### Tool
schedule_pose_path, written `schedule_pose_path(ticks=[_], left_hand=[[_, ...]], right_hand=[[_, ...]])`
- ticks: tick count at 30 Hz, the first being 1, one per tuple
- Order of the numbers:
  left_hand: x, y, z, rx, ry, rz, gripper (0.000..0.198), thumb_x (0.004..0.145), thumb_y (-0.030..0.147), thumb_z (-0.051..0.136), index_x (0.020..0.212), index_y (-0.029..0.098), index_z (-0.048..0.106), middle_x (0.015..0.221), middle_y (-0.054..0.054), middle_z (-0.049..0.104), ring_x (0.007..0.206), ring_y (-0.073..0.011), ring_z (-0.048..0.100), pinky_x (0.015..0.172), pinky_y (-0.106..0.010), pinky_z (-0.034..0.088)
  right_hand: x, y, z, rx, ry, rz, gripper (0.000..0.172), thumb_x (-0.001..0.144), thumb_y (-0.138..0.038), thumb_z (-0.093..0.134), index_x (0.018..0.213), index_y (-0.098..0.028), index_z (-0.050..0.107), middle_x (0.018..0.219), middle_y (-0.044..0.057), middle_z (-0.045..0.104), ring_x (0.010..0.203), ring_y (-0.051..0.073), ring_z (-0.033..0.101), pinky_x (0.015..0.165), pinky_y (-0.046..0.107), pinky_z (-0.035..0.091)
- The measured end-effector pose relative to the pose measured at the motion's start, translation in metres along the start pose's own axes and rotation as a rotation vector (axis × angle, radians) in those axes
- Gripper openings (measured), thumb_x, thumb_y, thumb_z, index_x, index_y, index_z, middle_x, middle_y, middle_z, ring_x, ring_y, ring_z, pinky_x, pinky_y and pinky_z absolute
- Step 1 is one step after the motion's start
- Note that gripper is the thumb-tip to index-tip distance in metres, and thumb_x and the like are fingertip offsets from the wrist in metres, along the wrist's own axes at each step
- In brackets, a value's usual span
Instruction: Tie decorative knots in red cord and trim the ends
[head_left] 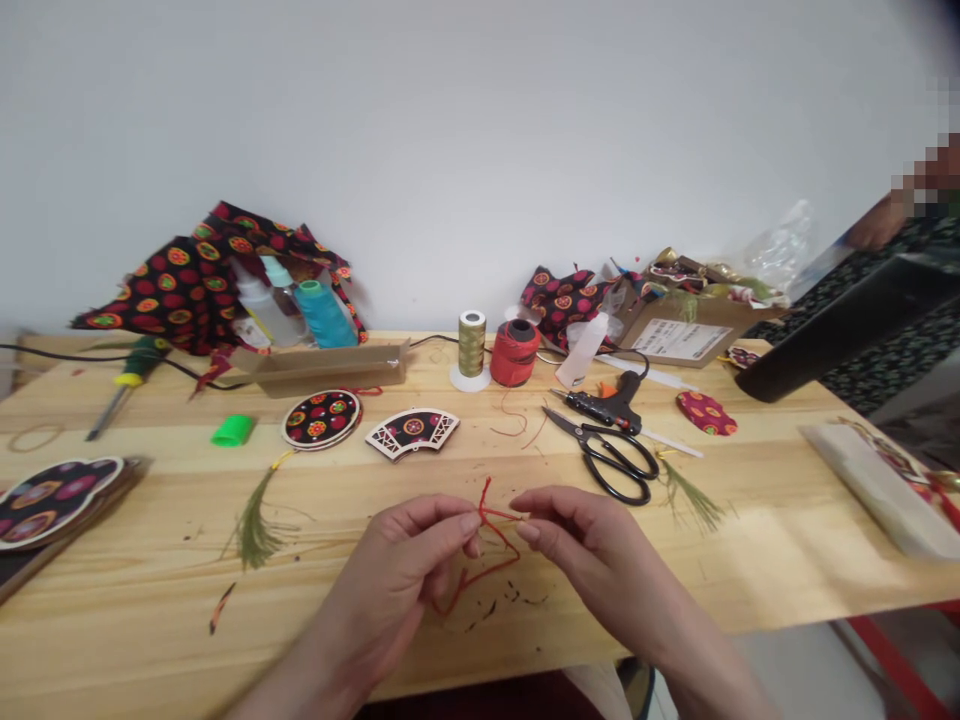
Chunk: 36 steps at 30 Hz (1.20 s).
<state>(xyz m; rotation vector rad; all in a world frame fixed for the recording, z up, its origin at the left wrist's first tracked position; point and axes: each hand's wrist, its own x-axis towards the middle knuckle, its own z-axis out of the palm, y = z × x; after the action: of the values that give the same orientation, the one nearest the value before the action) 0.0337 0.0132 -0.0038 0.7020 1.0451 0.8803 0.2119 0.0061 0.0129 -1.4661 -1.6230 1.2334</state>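
Red cord (491, 573) is held between the two hands above the near edge of the tabletop (780, 580), close to the middle of its width. The left hand (405, 560) has its thumb and index finger pinched closed on the cord where the strands cross; one short end projects upward from this point. The right hand (592, 550) grips a taut strand at the tips of its fingers, which are nearly together, with the thumb below. A slack length of cord bends back below the pinch and runs down beside the left hand. Beyond the right hand lies a pair of black-handled scissors (581, 433), blades directed toward the far left, with a glue gun (609, 408) just behind. A green tassel (691, 493) lies to the right of the scissor handles. Beyond the left hand is a fan-shaped ornament (412, 430) with patterned fabric; a round ornament (322, 418) lies to its left. Farther back, a gold thread spool (472, 347) stands upright beside a red thread spool (515, 358), from which loose red thread trails onto the tabletop.
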Motion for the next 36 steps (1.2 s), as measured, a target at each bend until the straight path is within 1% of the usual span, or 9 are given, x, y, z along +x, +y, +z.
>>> schedule_pose_path(ticks=[3, 6, 10, 12, 14, 16, 19, 31, 36], left_hand=[[0.001, -0.001, -0.001, 0.032, 0.031, 0.019, 0.012, 0.072, 0.023, 0.066, 0.066, 0.014, 0.067, 0.057, 0.003, 0.057, 0.038, -0.0018, 0.031, 0.038, -0.017, 0.022], [0.0, -0.002, -0.002, 0.032, 0.036, 0.03, 0.011, 0.072, 0.023, 0.066, 0.067, 0.014, 0.069, 0.057, 0.003, 0.058, 0.038, -0.0014, 0.031, 0.037, -0.016, 0.022], [-0.003, -0.003, -0.002, -0.001, 0.011, 0.022, 0.011, 0.073, 0.023, 0.066, 0.067, 0.014, 0.069, 0.056, 0.004, 0.057, 0.037, -0.0013, 0.031, 0.037, -0.016, 0.022], [-0.003, -0.002, -0.003, -0.031, -0.001, 0.014, 0.011, 0.074, 0.023, 0.066, 0.066, 0.014, 0.069, 0.054, 0.004, 0.055, 0.038, -0.0016, 0.03, 0.037, -0.016, 0.022], [-0.003, -0.002, -0.003, -0.068, -0.015, 0.002, 0.012, 0.074, 0.023, 0.065, 0.065, 0.014, 0.068, 0.053, 0.005, 0.053, 0.038, -0.0017, 0.029, 0.038, -0.017, 0.021], [-0.002, -0.002, -0.003, -0.098, -0.026, -0.014, 0.012, 0.074, 0.022, 0.065, 0.065, 0.014, 0.068, 0.053, 0.005, 0.053, 0.038, -0.0016, 0.027, 0.038, -0.017, 0.021], [-0.001, -0.003, -0.003, -0.124, -0.04, -0.032, 0.013, 0.073, 0.022, 0.066, 0.064, 0.014, 0.068, 0.053, 0.005, 0.052, 0.038, -0.0017, 0.027, 0.037, -0.017, 0.021], [-0.001, -0.004, -0.003, -0.154, -0.08, -0.067, 0.014, 0.072, 0.025, 0.067, 0.062, 0.014, 0.067, 0.04, 0.009, 0.034, 0.037, -0.0036, 0.023, 0.037, -0.019, 0.019], [0.0, -0.006, -0.005, -0.142, -0.074, -0.053, 0.017, 0.073, 0.023, 0.066, 0.059, 0.013, 0.066, 0.046, 0.006, 0.044, 0.038, -0.0027, 0.024, 0.037, -0.018, 0.02]], right_hand=[[0.001, -0.003, 0.001, -0.028, 0.023, 0.008, 0.02, 0.081, -0.034, 0.055, 0.081, -0.02, 0.069, 0.077, 0.003, 0.068, 0.071, 0.017, 0.057, 0.061, 0.026, 0.042], [0.003, -0.003, 0.007, 0.053, 0.037, 0.069, 0.021, 0.079, -0.036, 0.058, 0.082, -0.018, 0.068, 0.071, 0.002, 0.066, 0.066, 0.015, 0.055, 0.057, 0.025, 0.041], [0.009, 0.0, 0.017, 0.275, -0.045, 0.137, 0.024, 0.075, -0.037, 0.063, 0.086, -0.016, 0.069, 0.07, 0.002, 0.065, 0.062, 0.013, 0.053, 0.056, 0.023, 0.039], [0.012, 0.001, 0.02, 0.364, -0.085, 0.166, 0.022, 0.072, -0.035, 0.066, 0.082, -0.015, 0.069, 0.071, 0.002, 0.065, 0.06, 0.011, 0.051, 0.054, 0.022, 0.037], [0.013, 0.0, 0.021, 0.404, -0.084, 0.191, 0.019, 0.07, -0.032, 0.067, 0.073, -0.013, 0.068, 0.064, 0.0, 0.061, 0.054, 0.009, 0.045, 0.05, 0.021, 0.034], [0.013, -0.001, 0.022, 0.413, -0.066, 0.194, 0.02, 0.069, -0.031, 0.067, 0.064, -0.012, 0.064, 0.055, -0.003, 0.053, 0.049, 0.006, 0.038, 0.047, 0.02, 0.03], [0.011, -0.002, 0.022, 0.41, -0.046, 0.192, 0.021, 0.069, -0.03, 0.066, 0.06, -0.012, 0.06, 0.051, -0.005, 0.047, 0.047, 0.005, 0.033, 0.045, 0.019, 0.027], [0.011, -0.001, 0.022, 0.397, -0.06, 0.201, 0.021, 0.069, -0.029, 0.067, 0.062, -0.011, 0.06, 0.053, -0.004, 0.048, 0.048, 0.005, 0.034, 0.046, 0.019, 0.026], [0.009, -0.001, 0.021, 0.376, -0.072, 0.2, 0.021, 0.071, -0.03, 0.065, 0.064, -0.012, 0.061, 0.055, -0.004, 0.05, 0.049, 0.005, 0.035, 0.046, 0.019, 0.027]])
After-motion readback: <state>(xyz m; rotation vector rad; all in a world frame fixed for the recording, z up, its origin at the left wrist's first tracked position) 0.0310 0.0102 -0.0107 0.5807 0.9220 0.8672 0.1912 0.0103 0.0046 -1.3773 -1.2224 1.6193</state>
